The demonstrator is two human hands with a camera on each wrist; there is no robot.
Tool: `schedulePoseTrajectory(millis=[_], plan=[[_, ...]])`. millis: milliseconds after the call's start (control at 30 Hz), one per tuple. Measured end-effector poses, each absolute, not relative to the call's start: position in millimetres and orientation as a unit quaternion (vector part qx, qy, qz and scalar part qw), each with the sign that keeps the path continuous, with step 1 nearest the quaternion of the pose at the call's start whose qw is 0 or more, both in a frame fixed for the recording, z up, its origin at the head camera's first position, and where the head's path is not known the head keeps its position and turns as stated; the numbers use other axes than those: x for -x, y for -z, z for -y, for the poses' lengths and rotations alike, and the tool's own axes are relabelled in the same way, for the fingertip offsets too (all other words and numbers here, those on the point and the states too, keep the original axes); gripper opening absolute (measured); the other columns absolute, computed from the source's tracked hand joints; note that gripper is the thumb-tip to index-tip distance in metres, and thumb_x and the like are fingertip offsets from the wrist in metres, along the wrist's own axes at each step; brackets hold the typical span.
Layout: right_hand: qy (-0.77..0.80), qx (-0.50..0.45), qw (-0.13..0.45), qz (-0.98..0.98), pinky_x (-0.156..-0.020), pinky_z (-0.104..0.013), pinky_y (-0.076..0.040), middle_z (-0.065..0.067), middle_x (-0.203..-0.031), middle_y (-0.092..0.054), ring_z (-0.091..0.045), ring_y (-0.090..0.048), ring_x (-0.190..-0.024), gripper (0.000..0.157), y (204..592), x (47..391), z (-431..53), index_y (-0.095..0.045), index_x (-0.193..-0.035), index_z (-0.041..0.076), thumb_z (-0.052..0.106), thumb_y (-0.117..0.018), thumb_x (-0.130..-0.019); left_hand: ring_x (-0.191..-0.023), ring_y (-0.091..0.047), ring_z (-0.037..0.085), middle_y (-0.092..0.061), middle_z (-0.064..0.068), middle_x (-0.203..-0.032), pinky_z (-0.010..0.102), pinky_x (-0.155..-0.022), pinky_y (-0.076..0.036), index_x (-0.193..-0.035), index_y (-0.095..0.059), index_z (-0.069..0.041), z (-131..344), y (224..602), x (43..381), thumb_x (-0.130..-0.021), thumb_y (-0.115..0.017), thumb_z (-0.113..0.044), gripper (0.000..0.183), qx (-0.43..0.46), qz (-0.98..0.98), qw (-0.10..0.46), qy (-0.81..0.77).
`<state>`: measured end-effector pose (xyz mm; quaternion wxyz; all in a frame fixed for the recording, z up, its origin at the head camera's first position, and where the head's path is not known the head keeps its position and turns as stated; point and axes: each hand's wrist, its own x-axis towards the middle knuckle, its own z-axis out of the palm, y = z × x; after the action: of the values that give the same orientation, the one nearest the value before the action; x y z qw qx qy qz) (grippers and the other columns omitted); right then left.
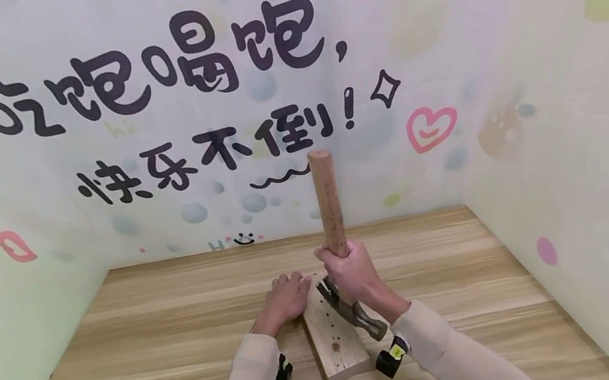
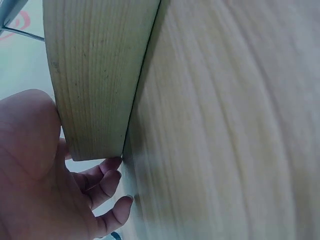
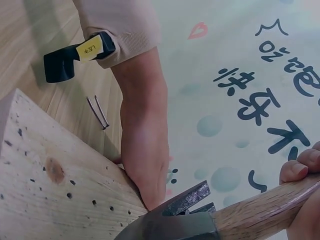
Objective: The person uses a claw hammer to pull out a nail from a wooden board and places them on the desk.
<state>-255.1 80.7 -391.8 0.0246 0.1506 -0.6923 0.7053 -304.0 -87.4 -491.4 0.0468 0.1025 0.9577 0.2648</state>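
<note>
A pale wooden board [image 1: 340,352] dotted with small dark holes lies on the table. My left hand [image 1: 286,299] grips its far end; the left wrist view shows fingers [image 2: 105,190] bent around that end. Above the board, my right hand [image 1: 354,270] holds a claw hammer [image 1: 329,206] by its wooden handle, close to the head. The handle points up, with the claw over the board's far part and the striking face toward me. In the right wrist view, the claw [image 3: 190,197] appears beside my left hand; whether it touches the board or a nail is unclear.
Two loose nails [image 3: 97,112] lie on the table left of the board. White printed walls [image 1: 283,207] enclose the wood-grain table [image 1: 185,344] at the back and both sides. Black wrist devices [image 1: 392,358] sit under the sleeves.
</note>
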Motion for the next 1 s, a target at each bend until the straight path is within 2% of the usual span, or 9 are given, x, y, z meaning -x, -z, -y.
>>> schedulePoseTrajectory(millis=[200,333,433,533,633,800,1000], plan=[[-0.704,-0.164,0.027,0.691,-0.042,-0.024,-0.033,0.001,-0.05,-0.043,-0.009,-0.039,-0.042,0.026,389,253,-85,-0.054,-0.07,0.004,0.01,-0.059,-0.095,-0.12,-0.048,0.039,-0.056,0.021,-0.127,0.061,-0.099,-0.038,-0.128,-0.057,-0.006,94,491,301,-0.107,-0.038,-0.038,0.044,-0.105,-0.958,0.025,-0.267],[-0.71,-0.168,0.024,0.683,-0.042,-0.024,-0.032,0.002,-0.05,-0.041,-0.009,-0.038,-0.042,0.027,386,251,-88,-0.053,-0.07,0.001,0.011,-0.059,-0.095,-0.108,-0.05,0.033,-0.057,0.015,-0.112,0.054,-0.089,-0.043,-0.115,-0.061,-0.008,100,487,298,-0.105,-0.045,-0.036,0.034,-0.109,-0.956,-0.009,-0.272],[-0.713,-0.174,0.024,0.679,-0.042,-0.024,-0.031,0.002,-0.05,-0.04,-0.01,-0.037,-0.042,0.028,385,249,-89,-0.051,-0.072,-0.002,0.011,-0.059,-0.095,-0.104,-0.05,0.032,-0.056,0.014,-0.108,0.05,-0.083,-0.045,-0.11,-0.062,-0.009,103,482,294,-0.102,-0.051,-0.033,0.028,-0.11,-0.954,-0.039,-0.276],[-0.712,-0.182,0.021,0.678,-0.043,-0.024,-0.032,0.002,-0.05,-0.04,-0.01,-0.036,-0.043,0.028,384,250,-90,-0.05,-0.074,-0.005,0.011,-0.059,-0.095,-0.103,-0.051,0.032,-0.056,0.013,-0.105,0.049,-0.082,-0.045,-0.108,-0.063,-0.009,105,474,289,-0.1,-0.056,-0.03,0.023,-0.119,-0.951,-0.063,-0.279],[-0.713,-0.187,0.016,0.676,-0.043,-0.025,-0.032,0.002,-0.051,-0.04,-0.01,-0.036,-0.043,0.026,384,250,-91,-0.051,-0.074,-0.003,0.01,-0.059,-0.095,-0.102,-0.052,0.032,-0.06,0.013,-0.102,0.05,-0.083,-0.045,-0.104,-0.065,-0.008,105,466,281,-0.098,-0.06,-0.026,0.019,-0.141,-0.945,-0.078,-0.285],[-0.711,-0.192,0.012,0.676,-0.044,-0.025,-0.033,0.002,-0.052,-0.042,-0.01,-0.038,-0.043,0.023,383,249,-93,-0.053,-0.073,0.005,0.01,-0.06,-0.095,-0.1,-0.057,0.029,-0.065,0.011,-0.103,0.046,-0.083,-0.048,-0.104,-0.066,-0.008,102,460,267,-0.097,-0.063,-0.021,0.015,-0.175,-0.932,-0.07,-0.308],[-0.717,-0.2,0.005,0.667,-0.043,-0.024,-0.032,0.002,-0.052,-0.042,-0.01,-0.037,-0.043,0.021,378,246,-93,-0.053,-0.075,0.004,0.01,-0.059,-0.094,-0.097,-0.061,0.028,-0.066,0.013,-0.107,0.044,-0.083,-0.051,-0.112,-0.065,-0.004,96,455,254,-0.098,-0.061,-0.019,0.021,-0.222,-0.912,-0.046,-0.341]])
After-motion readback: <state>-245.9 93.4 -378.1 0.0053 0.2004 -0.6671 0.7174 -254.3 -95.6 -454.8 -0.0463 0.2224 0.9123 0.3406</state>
